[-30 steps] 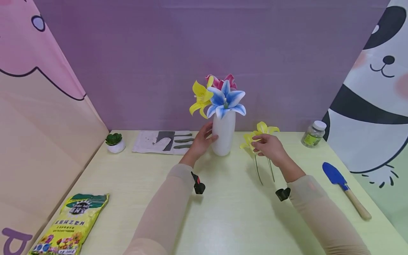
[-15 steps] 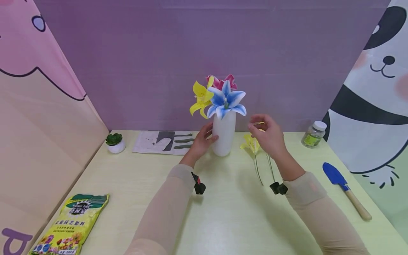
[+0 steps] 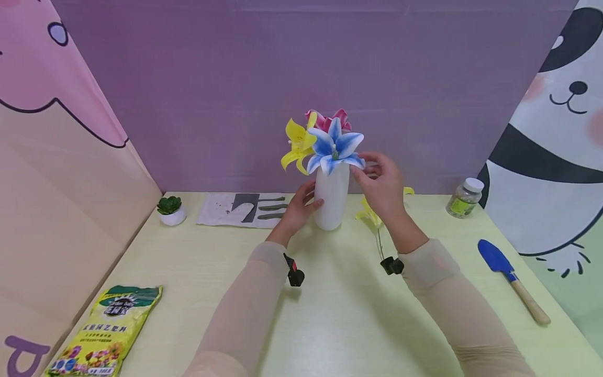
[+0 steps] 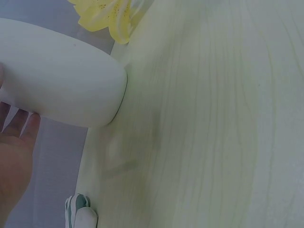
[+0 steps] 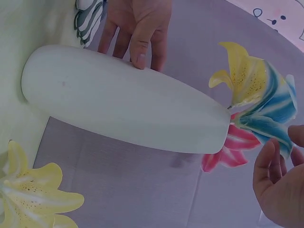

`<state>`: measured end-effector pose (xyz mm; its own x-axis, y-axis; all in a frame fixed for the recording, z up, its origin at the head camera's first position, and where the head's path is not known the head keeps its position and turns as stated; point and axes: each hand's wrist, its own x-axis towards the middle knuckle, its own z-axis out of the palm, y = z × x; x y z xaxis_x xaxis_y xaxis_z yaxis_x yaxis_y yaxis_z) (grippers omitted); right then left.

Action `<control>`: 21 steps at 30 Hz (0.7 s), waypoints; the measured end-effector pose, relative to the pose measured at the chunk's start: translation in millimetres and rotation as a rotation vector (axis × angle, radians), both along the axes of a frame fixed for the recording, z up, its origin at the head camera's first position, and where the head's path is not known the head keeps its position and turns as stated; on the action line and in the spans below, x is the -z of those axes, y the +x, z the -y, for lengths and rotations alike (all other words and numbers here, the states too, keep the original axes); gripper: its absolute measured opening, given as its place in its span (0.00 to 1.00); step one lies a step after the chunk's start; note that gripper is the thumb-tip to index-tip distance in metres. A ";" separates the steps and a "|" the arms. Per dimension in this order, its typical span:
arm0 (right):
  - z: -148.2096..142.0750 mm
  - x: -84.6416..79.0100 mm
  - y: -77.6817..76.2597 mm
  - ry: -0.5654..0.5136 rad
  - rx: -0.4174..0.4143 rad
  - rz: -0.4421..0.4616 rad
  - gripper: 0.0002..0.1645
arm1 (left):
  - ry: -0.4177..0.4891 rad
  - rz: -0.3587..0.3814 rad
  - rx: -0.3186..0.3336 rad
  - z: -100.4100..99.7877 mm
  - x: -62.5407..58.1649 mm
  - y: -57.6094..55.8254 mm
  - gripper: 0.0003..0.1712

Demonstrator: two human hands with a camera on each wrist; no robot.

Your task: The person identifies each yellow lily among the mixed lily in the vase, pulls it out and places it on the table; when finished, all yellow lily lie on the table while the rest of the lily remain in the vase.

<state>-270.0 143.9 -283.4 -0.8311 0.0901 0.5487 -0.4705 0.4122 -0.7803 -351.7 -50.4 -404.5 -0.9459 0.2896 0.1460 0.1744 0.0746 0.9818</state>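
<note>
My left hand (image 3: 300,205) grips the side of a white vase (image 3: 332,201), thumb in front and fingers behind. The vase stands upright. A blue-and-white artificial lily (image 3: 335,146), a yellow lily (image 3: 298,141) and a pink lily (image 3: 325,121) rise from its mouth. At the blue lily's right-hand petal is my right hand (image 3: 383,186), with thumb and fingers bent around the petal tip. In the right wrist view the blue petal (image 5: 271,130) reaches between the fingertips. Below that hand lies another yellow lily (image 3: 370,214); a further yellow one (image 3: 408,191) is mostly hidden behind it.
Left of the vase lies flat white-and-grey fabric (image 3: 240,209) with green stripes. A small potted succulent (image 3: 170,210) and a yellow fertilizer bag (image 3: 105,332) are farther left. On the right are a lidded jar (image 3: 464,198) and a blue trowel (image 3: 511,280) with a wooden handle.
My right hand has left the loose yellow lilies on the table and moved up and left to the blue lily's petal. The left hand stays on the vase.
</note>
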 end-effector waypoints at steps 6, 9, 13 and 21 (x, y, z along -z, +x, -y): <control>-5.9 -3.1 -12.3 -0.018 0.023 0.009 0.17 | 0.003 -0.041 -0.001 -1.2 -0.8 1.1 0.37; -12.6 -5.1 -21.3 -0.075 0.022 0.039 0.18 | -0.014 -0.061 -0.033 -2.5 3.8 0.0 0.36; -19.6 -8.0 -35.5 -0.148 0.059 0.077 0.19 | -0.014 -0.069 -0.053 -3.0 8.4 -2.3 0.36; -23.0 -12.8 -60.7 -0.385 0.045 0.122 0.19 | -0.009 -0.063 -0.059 -2.8 10.0 -2.5 0.36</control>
